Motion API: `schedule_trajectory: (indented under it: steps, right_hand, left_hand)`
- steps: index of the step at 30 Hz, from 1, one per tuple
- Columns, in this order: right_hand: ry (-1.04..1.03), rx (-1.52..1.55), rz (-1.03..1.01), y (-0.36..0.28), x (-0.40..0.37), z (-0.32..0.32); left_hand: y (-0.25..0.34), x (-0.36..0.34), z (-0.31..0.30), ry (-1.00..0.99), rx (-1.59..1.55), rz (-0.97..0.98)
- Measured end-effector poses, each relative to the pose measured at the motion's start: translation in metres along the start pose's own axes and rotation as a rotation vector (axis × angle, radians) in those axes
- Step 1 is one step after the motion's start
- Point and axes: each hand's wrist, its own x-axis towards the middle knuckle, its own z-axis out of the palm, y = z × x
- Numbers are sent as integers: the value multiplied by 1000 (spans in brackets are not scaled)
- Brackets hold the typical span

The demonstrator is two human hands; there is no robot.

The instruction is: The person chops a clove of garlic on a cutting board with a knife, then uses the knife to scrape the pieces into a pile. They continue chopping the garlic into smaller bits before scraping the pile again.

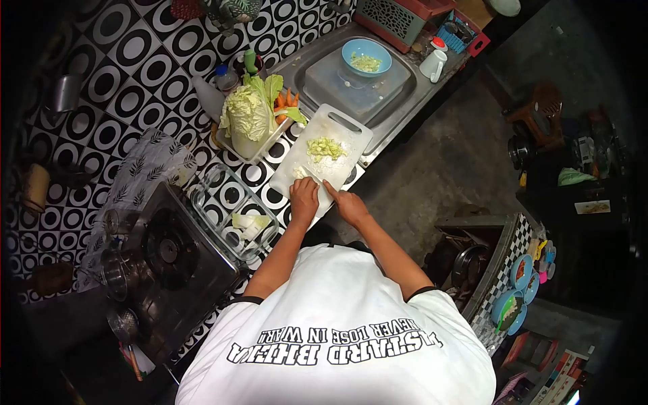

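At the centre of the frame, head view: one white cutting board, slot handle toward the sink, its lower end under the hands. Upon it, a heap of chopped cabbage, mid-board, with pale pieces near the left fingertips.

Left hand: fingers bunched and curled down onto the board; whether they pinch a piece cannot be told. Right hand: just beside the left, index finger extended toward the board, the other fingers folded; what they close on is too small to tell.

Upper centre: one blue bowl holding chopped pieces, on a translucent lid over the sink.

Left of the board, on the patterned table: one plastic container bearing a leafy cabbage, with carrots beside the cabbage. Below it, one clear glass dish with cut pale cabbage inside.

Lower left: one black stove. Upper right: one white jug, near a red-and-grey basket. Lower right: several blue bowls, grouped on a checkered surface.
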Motion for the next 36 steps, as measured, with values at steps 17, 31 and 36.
schedule_trajectory:
  steps: [17,31,36]
  right_hand:
    - [1,18,46,-28,0,-15]
    - [43,65,101,-38,-9,0]
    - [59,64,100,-36,-14,2]
  left_hand:
    - [-4,-3,0,17,-18,43]
    - [-5,-2,-2,17,-24,59]
    - [-4,-2,-3,8,-9,66]
